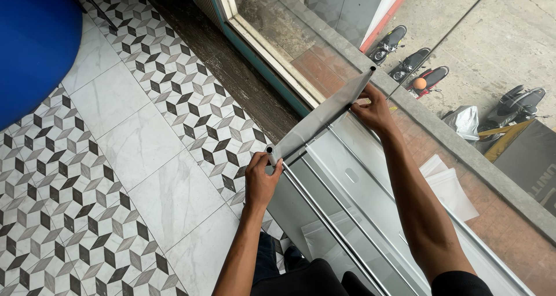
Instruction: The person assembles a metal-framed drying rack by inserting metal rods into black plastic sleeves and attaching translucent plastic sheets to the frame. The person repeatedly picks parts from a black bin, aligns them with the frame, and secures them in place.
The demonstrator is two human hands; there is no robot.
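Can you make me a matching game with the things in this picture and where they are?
Things:
1. left hand
2. right hand
3. blue round thing
4. parked scooters

Places:
A. top left corner, over the patterned floor tiles
B. far end of the grey metal strip
C. outside, down below the glass
D. near end of the strip, by its tube edge

Pairs: 1-D, 2-B, 3-A, 4-C
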